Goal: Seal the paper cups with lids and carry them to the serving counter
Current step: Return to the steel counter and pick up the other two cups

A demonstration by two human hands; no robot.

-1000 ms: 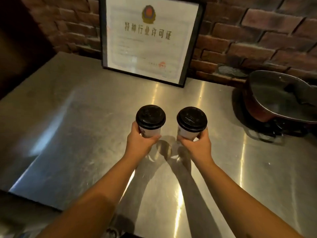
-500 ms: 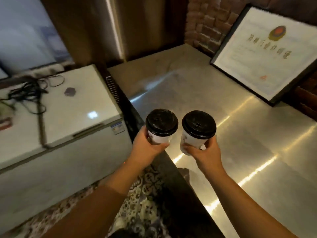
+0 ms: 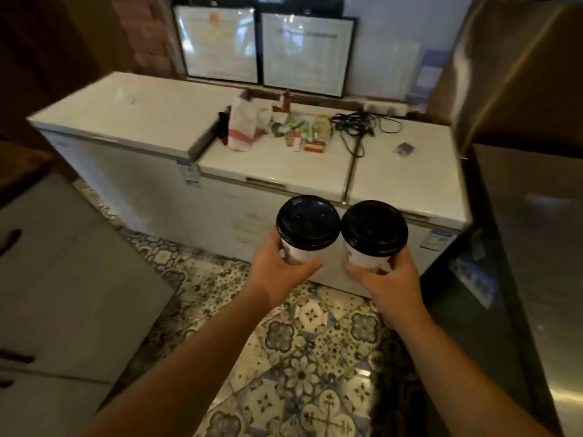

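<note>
Black plastic lids already cap both cups, so by the look of it the sealing is done and this is the carrying leg of the task. The left hand [image 3: 280,272] is wrapped around the left white paper cup with its black domed lid [image 3: 307,223], thumb across the near side of the wall and fingers behind, gripping below the lid rim rather than on it. The right hand [image 3: 386,280] holds the right white paper cup with its black domed lid [image 3: 374,228] the same way. Grasping the paper wall and not the lid seems sensible: a lid pulled from above could pop off.

Both cups are upright and in the air, carried by nothing but the hands, above the patterned floor tiles [image 3: 315,357]. Their lids sit side by side at the same height, rims touching or very nearly so; held together like that, they probably steady one another and stay level.

Ahead stands a row of white chest freezers [image 3: 277,165], with a paper bag [image 3: 243,126], small packets and black cables [image 3: 356,126] near the back edge of the middle and right lids. A steel cabinet [image 3: 533,216] flanks the right. No serving counter can be identified, so the walk likely has some way to go.
</note>
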